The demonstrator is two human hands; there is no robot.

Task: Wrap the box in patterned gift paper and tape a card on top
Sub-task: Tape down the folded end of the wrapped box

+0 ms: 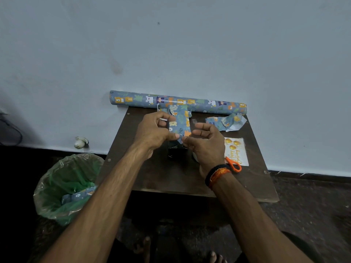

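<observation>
wrapped box point(179, 120) upright, long axis vertical, in both hands' grip

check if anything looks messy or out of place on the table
A crumpled, torn scrap of gift paper lies loose near the roll. The orange scissors rest partly on the card.

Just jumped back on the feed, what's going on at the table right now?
A person is holding a box covered in patterned gift paper above a small dark table. The left hand grips its side while the right hand pinches the near end. The paper roll lies along the wall, with a crumpled offcut beside it. The card still lies on the table, orange-handled scissors on it. A green-lined bin stands at the left.
</observation>
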